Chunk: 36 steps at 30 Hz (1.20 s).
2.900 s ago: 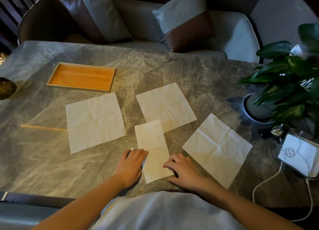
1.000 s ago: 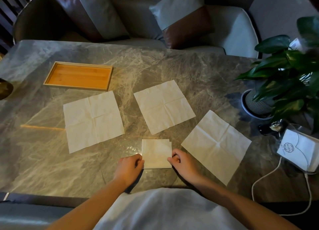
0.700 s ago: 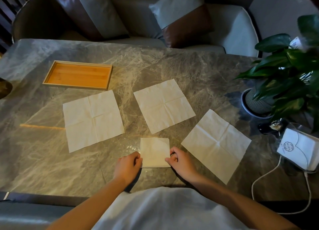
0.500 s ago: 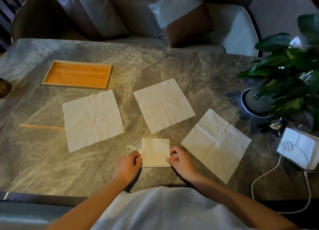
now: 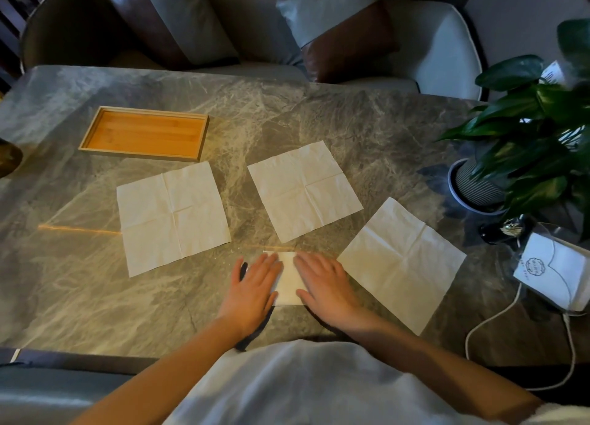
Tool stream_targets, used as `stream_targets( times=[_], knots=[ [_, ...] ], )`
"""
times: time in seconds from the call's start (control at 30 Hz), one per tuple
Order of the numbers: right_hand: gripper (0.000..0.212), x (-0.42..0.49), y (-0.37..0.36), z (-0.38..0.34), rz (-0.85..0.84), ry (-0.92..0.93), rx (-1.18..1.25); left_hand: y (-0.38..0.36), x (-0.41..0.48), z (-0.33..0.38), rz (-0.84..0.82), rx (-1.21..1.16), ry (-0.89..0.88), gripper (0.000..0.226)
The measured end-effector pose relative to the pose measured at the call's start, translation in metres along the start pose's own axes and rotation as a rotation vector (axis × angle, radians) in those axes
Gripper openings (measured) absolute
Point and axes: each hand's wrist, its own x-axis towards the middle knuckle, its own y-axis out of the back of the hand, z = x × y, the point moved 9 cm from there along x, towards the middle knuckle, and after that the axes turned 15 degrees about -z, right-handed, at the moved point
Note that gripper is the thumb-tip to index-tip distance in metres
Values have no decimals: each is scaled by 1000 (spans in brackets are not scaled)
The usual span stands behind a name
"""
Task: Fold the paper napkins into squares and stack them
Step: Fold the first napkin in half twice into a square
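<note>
A small folded square of white paper napkin (image 5: 290,279) lies flat on the grey marbled stone worktop (image 5: 319,118), close to its near edge and right in front of the person. Both bare hands press down on it, palms flat. The left hand (image 5: 255,289) covers its left side, the right hand (image 5: 324,286) its right side, and only a narrow strip of the paper shows between them. The fingers of both hands are stretched out and lie side by side, pointing away from the person; they clasp nothing.

Three unfolded white paper napkins lie flat round it, each marked with a cross of creases. The left open napkin (image 5: 174,217) is well apart from the hands. The middle open napkin (image 5: 305,190) lies just beyond the folded square, its near corner close to the fingertips. The right open napkin (image 5: 404,262) lies just beside the right hand, turned at a slant.

Further off on the left stands a shallow rectangular wooden tray (image 5: 143,133). On the right side of the worktop stands a green leafy plant in a ribbed grey pot (image 5: 479,190), and near it a white pouch (image 5: 557,273) with a white cable (image 5: 498,316). Beyond the far edge is a pale sofa with grey and brown cushions (image 5: 338,25).
</note>
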Motion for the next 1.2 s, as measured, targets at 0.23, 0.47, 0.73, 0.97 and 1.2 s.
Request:
stream_targets(
  times=[0.23, 0.47, 0.73, 0.97, 1.2],
  knots=[
    [72, 8, -29, 0, -259, -20, -138, -48, 18, -3, -323, 101, 25, 63],
    [78, -6, -32, 30, -254, -33, -71, -57, 5, -42, -339, 76, 62, 70],
    [81, -5, -34, 34, -249, -50, -16, -54, 5, -44, -350, 59, 93, 76],
    [84, -5, -18, 26, -220, -67, -28, -32, 11, -32, -244, -24, 24, 77],
    [85, -4, -18, 28, -216, -92, -21, -44, 17, -29, -338, 0, 70, 80]
  ],
)
